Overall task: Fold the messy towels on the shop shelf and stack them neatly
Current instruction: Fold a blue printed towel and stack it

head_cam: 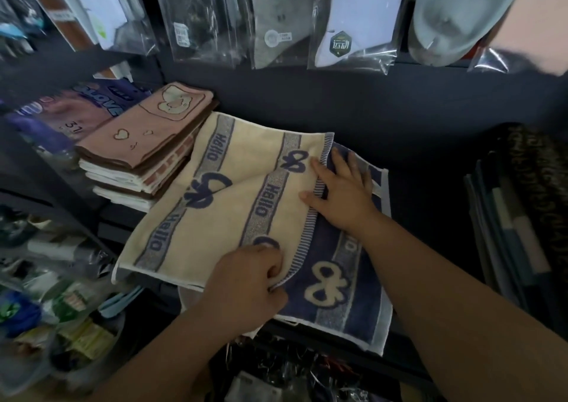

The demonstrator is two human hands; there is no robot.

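The cream-and-navy "Hello" towel (233,205) is lying across the middle of the shelf (430,198), its near end reaching over the front edge and the cream half lying turned over the navy. The left hand (246,281) is pinching the striped hem at the near side. The right hand (341,192) is resting flat across the same hem further back, fingers spread. The hem is slanting (so the fold looks skewed). Drawing it taut and square with the navy edge before smoothing should help. The stack of folded pink towels (144,146) is sitting just beside, toward the shelf's left end.
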